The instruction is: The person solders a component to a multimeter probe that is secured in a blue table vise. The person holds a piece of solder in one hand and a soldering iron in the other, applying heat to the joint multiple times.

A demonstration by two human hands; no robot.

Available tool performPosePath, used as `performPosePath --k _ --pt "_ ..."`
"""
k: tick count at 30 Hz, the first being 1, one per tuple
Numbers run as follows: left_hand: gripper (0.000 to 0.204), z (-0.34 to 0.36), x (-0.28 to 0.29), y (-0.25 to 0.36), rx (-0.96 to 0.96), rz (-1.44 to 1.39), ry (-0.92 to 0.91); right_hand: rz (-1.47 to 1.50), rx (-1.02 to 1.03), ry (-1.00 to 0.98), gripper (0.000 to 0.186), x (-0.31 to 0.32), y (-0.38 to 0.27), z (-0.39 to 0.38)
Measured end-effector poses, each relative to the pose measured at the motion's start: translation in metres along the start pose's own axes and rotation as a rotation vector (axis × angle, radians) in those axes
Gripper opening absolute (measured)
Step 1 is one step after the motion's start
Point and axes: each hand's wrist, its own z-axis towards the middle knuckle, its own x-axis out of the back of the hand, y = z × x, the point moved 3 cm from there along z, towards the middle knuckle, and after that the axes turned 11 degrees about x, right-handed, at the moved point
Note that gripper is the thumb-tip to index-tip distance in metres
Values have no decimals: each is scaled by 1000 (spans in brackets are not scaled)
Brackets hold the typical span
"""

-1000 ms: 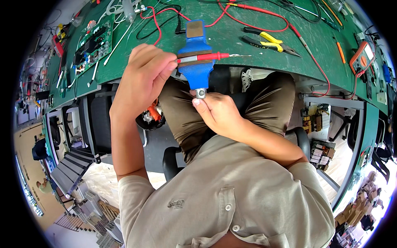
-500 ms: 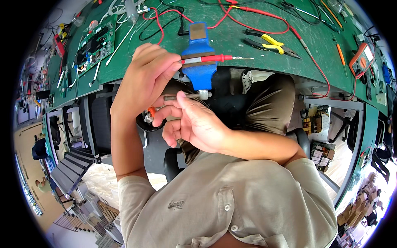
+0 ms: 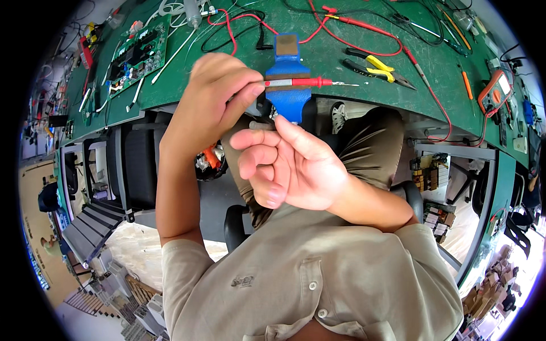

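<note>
A blue bench vise (image 3: 288,103) stands at the near edge of the green table. Across its jaws lies a red and grey test probe (image 3: 311,82), its thin metal tip pointing right. My left hand (image 3: 219,94) pinches the probe's left end between thumb and fingers. Below the jaws, my right hand (image 3: 296,162) is palm up with its fingers curled. The vise's bar handle (image 3: 260,125) shows between its thumb and index finger, partly covered by them.
Yellow and black pliers (image 3: 378,69) lie right of the vise. A green circuit board (image 3: 139,54) is at the left of the table (image 3: 239,57). Red and black leads cross the back. An orange multimeter (image 3: 493,94) sits far right. A bin (image 3: 210,162) stands below the edge.
The vise, table and probe appear shifted a little rightward in the view. My right hand has turned palm up at the vise handle; my left hand still holds the probe.
</note>
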Motion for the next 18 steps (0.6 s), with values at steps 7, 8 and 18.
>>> performPosePath --k 7,8,18 --pt "25 -60 -10 16 398 -699 189 42 8 81 48 0 3 -9" --pt "31 -63 -19 19 394 -761 171 -28 33 101 43 0 3 -7" --pt "21 -74 -71 48 504 -731 284 -1121 -186 -84 20 -22 -75 -68"
